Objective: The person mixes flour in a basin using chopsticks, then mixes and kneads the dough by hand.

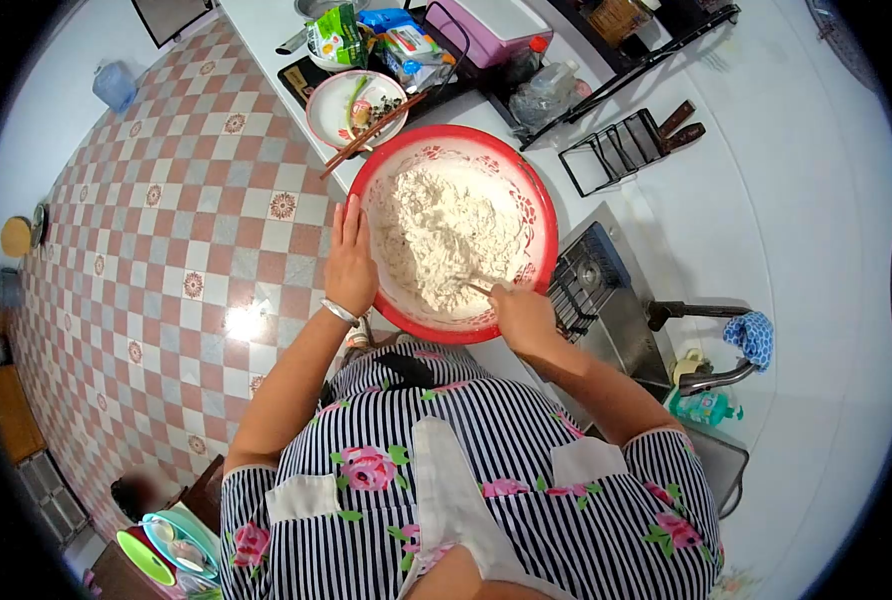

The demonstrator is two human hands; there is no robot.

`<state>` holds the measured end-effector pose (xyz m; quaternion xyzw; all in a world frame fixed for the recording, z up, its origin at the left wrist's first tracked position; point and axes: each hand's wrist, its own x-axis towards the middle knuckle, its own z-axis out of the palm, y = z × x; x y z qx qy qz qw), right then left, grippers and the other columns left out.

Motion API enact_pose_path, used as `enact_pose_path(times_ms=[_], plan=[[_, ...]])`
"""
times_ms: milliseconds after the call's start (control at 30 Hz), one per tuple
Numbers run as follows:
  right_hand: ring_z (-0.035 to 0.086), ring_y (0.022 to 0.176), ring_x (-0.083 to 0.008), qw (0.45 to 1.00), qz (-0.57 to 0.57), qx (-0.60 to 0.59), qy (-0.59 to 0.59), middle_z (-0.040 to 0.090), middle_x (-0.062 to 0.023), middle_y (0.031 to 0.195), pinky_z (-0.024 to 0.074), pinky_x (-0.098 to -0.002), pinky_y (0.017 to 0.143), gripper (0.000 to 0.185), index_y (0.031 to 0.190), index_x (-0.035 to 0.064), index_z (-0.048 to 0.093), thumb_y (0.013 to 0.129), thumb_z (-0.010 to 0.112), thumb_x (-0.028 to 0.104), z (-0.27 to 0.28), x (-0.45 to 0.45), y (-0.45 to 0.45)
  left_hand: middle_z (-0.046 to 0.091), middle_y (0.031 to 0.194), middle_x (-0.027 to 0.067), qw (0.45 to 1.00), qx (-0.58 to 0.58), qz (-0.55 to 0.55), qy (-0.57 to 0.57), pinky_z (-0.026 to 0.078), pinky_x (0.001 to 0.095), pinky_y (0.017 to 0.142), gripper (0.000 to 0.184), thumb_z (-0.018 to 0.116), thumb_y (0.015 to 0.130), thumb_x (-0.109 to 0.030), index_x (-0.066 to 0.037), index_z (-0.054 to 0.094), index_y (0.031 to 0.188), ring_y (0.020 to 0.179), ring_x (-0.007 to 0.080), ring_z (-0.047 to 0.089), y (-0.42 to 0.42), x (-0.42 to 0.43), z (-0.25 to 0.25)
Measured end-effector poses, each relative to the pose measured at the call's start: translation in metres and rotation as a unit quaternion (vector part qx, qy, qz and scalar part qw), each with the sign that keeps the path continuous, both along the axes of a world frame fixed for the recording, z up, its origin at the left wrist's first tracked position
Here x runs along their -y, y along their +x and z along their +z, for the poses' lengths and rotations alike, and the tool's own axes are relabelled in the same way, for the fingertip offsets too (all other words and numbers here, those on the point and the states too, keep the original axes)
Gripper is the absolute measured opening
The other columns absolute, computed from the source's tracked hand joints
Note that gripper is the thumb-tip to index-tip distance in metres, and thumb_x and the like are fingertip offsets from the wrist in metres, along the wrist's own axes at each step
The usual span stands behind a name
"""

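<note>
A large red-rimmed basin (542, 190) holds a mass of pale, crumbly flour mixture (446, 225). My left hand (351, 262) lies against the basin's left rim, its fingers together and pointing up along the outside. Inside the lower right of the basin, my right hand (522, 314) is closed round a thin utensil (478, 288), whose far end is buried in the flour. Above left of the basin stands a white bowl (328, 112) with a green onion and chopped bits, and brown chopsticks (351, 150) lie across its edge.
Packets (336, 40), a pink box (491, 28) and bottles (529, 58) stand behind the basin. A wire rack with knives (621, 155) is at the right, near the sink (621, 330) and faucet (696, 310). Checkered floor (166, 250) spreads left.
</note>
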<state>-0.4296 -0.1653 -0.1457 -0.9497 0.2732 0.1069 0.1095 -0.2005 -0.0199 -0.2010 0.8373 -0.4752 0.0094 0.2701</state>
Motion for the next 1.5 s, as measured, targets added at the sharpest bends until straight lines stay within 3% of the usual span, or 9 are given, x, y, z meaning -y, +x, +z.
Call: enact_pose_path(times_ms=[367, 433, 533, 733, 867, 967, 1033, 1267, 1500], plan=[[0.065, 0.069, -0.0236, 0.998, -0.051, 0.046, 0.012, 0.067, -0.0129, 0.077, 0.0463, -0.0361, 0.061, 0.024, 0.096, 0.0094, 0.067, 0.094, 0.050, 0.026, -0.062, 0.075, 0.035, 0.024, 0.151, 0.0195, 0.994, 0.066, 0.029, 0.079, 0.034, 0.0419, 0.107, 0.063, 0.054, 0.073, 0.000, 0.008, 0.041, 0.134, 0.138, 0.0410, 0.024, -0.005, -0.001, 0.011], [0.057, 0.063, -0.0154, 0.885, -0.262, 0.085, 0.376, 0.062, -0.0051, 0.072, 0.0436, -0.0288, 0.057, 0.022, 0.101, 0.0090, 0.065, 0.094, 0.055, 0.027, -0.072, 0.078, 0.035, 0.034, 0.146, 0.0210, 0.992, 0.092, 0.054, 0.073, 0.038, 0.0438, 0.103, 0.062, 0.059, 0.076, -0.006, 0.007, 0.041, 0.134, 0.133, 0.0406, 0.034, -0.020, -0.002, 0.037], [0.052, 0.064, -0.0128, 0.594, -0.388, 0.179, 0.681, 0.053, 0.0004, 0.067, 0.0447, -0.0265, 0.059, 0.026, 0.108, 0.0068, 0.061, 0.095, 0.056, 0.029, -0.053, 0.045, 0.042, 0.054, 0.128, 0.0210, 0.976, -0.210, -0.059, 0.018, 0.046, 0.0442, 0.094, 0.058, 0.061, 0.085, -0.019, 0.005, 0.042, 0.134, 0.115, 0.0352, 0.055, -0.050, 0.001, 0.040], [0.057, 0.071, -0.0161, 0.693, -0.291, 0.210, 0.625, 0.061, -0.0051, 0.077, 0.0465, -0.0303, 0.060, 0.037, 0.102, 0.0034, 0.064, 0.097, 0.049, 0.037, -0.069, -0.009, 0.074, 0.064, 0.087, 0.0082, 0.626, -0.776, 0.010, 0.079, 0.052, 0.0259, 0.062, 0.033, 0.049, 0.098, -0.029, -0.007, 0.050, 0.123, 0.070, 0.0130, 0.062, -0.076, 0.021, 0.052], [0.062, 0.092, -0.0322, 0.856, -0.207, 0.203, 0.427, 0.068, -0.0196, 0.098, 0.0442, -0.0426, 0.086, 0.060, 0.099, -0.0031, 0.066, 0.096, 0.035, 0.049, -0.088, 0.022, 0.073, 0.061, 0.076, 0.0018, 0.604, -0.795, -0.003, 0.054, 0.046, 0.0240, 0.049, 0.031, 0.048, 0.097, -0.026, -0.008, 0.050, 0.122, 0.055, 0.0104, 0.055, -0.066, 0.015, 0.008], [0.053, 0.107, -0.0354, 0.964, -0.147, 0.222, 0.004, 0.057, -0.0196, 0.116, 0.0402, -0.0461, 0.095, 0.038, 0.115, 0.0063, 0.061, 0.089, 0.056, 0.033, -0.072, 0.070, 0.075, 0.061, 0.074, 0.0026, 0.635, -0.766, 0.048, 0.083, 0.046, 0.0234, 0.049, 0.030, 0.048, 0.095, -0.022, -0.007, 0.050, 0.121, 0.056, 0.0106, 0.056, -0.063, 0.008, 0.021], [0.050, 0.113, -0.0325, 0.975, -0.172, 0.129, -0.054, 0.051, -0.0177, 0.125, 0.0412, -0.0439, 0.094, 0.045, 0.126, 0.0106, 0.053, 0.085, 0.061, 0.029, -0.073, 0.082, 0.077, 0.060, 0.072, 0.0034, 0.645, -0.758, 0.060, 0.072, 0.045, 0.0243, 0.049, 0.027, 0.047, 0.092, -0.018, -0.005, 0.050, 0.116, 0.056, 0.0119, 0.056, -0.064, 0.005, 0.027], [0.054, 0.112, -0.0360, 0.988, -0.059, 0.079, 0.118, 0.054, -0.0232, 0.121, 0.0438, -0.0417, 0.094, 0.047, 0.122, 0.0049, 0.052, 0.084, 0.064, 0.030, -0.104, 0.069, 0.089, 0.059, 0.073, 0.0058, 0.670, -0.737, 0.082, 0.017, 0.041, 0.0251, 0.047, 0.031, 0.042, 0.092, -0.014, -0.001, 0.047, 0.120, 0.056, 0.0128, 0.053, -0.067, 0.003, 0.012], [0.051, 0.119, -0.0369, 0.854, -0.314, 0.277, 0.308, 0.052, -0.0298, 0.126, 0.0397, -0.0403, 0.099, 0.066, 0.129, -0.0070, 0.048, 0.090, 0.055, 0.046, -0.087, 0.072, 0.074, 0.060, 0.076, 0.0039, 0.747, -0.665, -0.001, -0.012, 0.035, 0.0207, 0.046, 0.030, 0.041, 0.098, -0.017, 0.000, 0.052, 0.120, 0.052, 0.0061, 0.044, -0.072, -0.007, 0.034]])
